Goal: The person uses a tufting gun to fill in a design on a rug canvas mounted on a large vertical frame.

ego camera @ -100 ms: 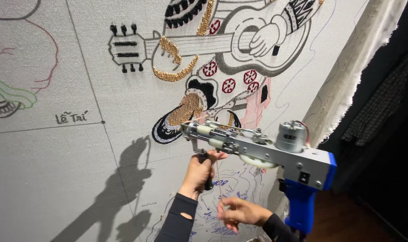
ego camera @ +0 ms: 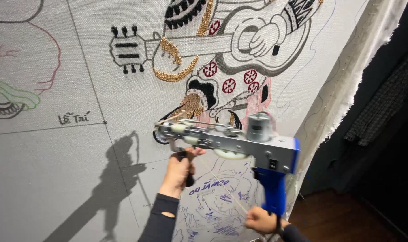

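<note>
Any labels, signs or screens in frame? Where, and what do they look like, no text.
No packages, signs or screens.
Handwritten label: dark marker, two short words, on the grey cloth left of the tufting gun.
Handwritten label: blue ink, slanted, on the cloth below the gun, right of the left hand, amid blue sketch lines.

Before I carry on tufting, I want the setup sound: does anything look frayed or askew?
The cloth has a ragged, frayed right edge. The left hand and tufting gun look normal.
</note>
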